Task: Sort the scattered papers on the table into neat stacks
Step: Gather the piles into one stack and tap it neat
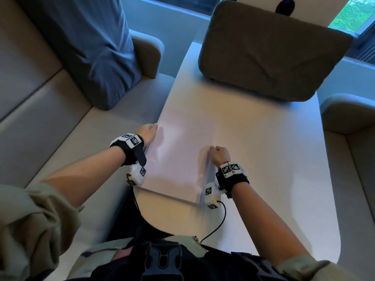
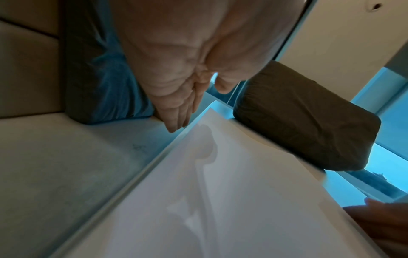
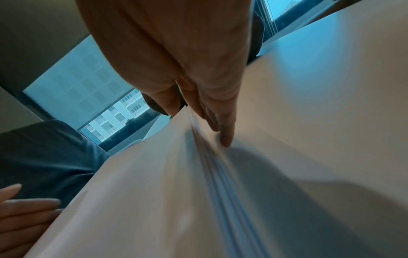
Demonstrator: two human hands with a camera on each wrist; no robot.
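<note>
So that its edges square up, the stack (image 1: 178,159) at frame centre is clamped between both hands: left hand (image 1: 147,132) and right hand (image 1: 220,155), fingers extended.

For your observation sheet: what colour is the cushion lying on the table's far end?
Brown cushion; clearest in the head view.
</note>
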